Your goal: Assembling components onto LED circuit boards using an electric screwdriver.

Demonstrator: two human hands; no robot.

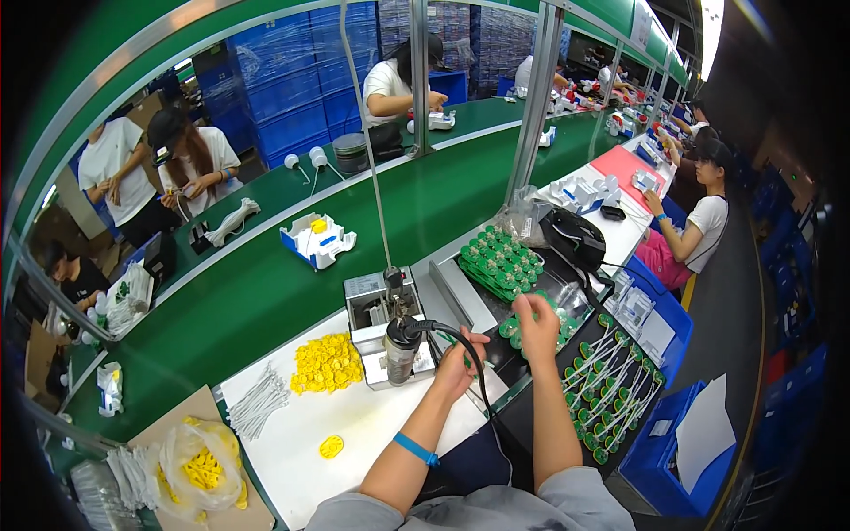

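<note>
My left hand (455,370) is closed, fingertips pinched beside a black cable (482,389); what they hold, if anything, is too small to make out. My right hand (537,329) is raised a little to its right, fingers bent together over round green circuit boards (511,334); anything in them is hidden. Left of my hands, a dark cylindrical tool (401,356) stands upright at a metal fixture (365,320), the cable running from its top. Stacked sheets of green boards (498,263) lie beyond my right hand. A single yellow round part (331,447) rests on the white worktop (292,473).
Left of the fixture are a pile of yellow parts (328,363), white sticks (258,403) and a bag of yellow parts (202,465). Green boards with white stems (611,385) and a blue bin (673,451) are at right. Ahead runs a green conveyor (266,305); co-workers sit around.
</note>
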